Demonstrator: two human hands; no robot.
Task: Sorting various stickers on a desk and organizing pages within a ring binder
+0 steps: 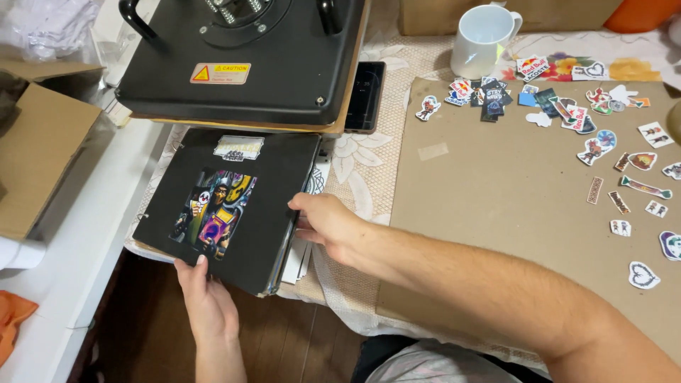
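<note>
I have both hands clamped on the black ring-bound album with its colourful picture page (227, 206), left hand (207, 301) at its near edge, right hand (326, 223) at its right edge, left on the worktop (496, 198); it looks stiff-covered, fairly heavy, loose-leaved, best gripped by the edges.

Heat press (241, 60) cut by top edge — right hand (328, 225) fingertips hidden under black binder (234, 206).

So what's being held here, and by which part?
A black ring-bound album: the left hand holds its near bottom edge, and the right hand grips the right edge of the pages.
</note>
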